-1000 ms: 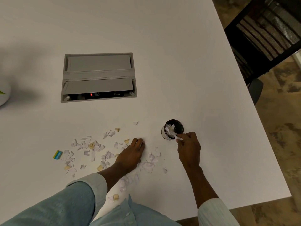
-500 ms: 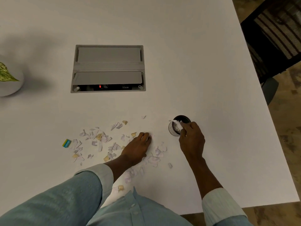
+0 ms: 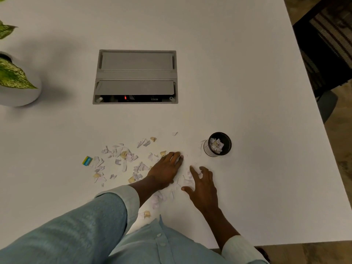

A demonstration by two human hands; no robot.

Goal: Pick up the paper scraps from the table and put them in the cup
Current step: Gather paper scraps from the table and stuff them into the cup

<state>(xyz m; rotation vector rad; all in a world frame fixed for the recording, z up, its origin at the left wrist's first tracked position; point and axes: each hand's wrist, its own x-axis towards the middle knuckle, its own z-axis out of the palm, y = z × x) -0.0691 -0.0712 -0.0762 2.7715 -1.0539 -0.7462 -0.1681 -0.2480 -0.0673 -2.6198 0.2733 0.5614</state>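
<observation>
Several white and tan paper scraps (image 3: 122, 159) lie scattered on the white table (image 3: 247, 92), near its front edge. A small dark cup (image 3: 224, 147) stands upright to their right, with scraps inside it. My left hand (image 3: 165, 170) rests palm down on the scraps, fingers together and flat. My right hand (image 3: 202, 184) hovers low over a cluster of white scraps (image 3: 187, 180) below and left of the cup, fingers spread, holding nothing. A blue and yellow scrap (image 3: 87, 161) lies at the far left of the pile.
A grey recessed cable box (image 3: 135, 77) sits in the table beyond the scraps. A white pot with a green leafy plant (image 3: 17, 82) stands at the left edge. A black mesh chair (image 3: 327, 44) is off the table's right side.
My right hand has left the cup rim, where it held a scrap, and come back down left to the scraps with fingers spread. My left hand has stayed put.
</observation>
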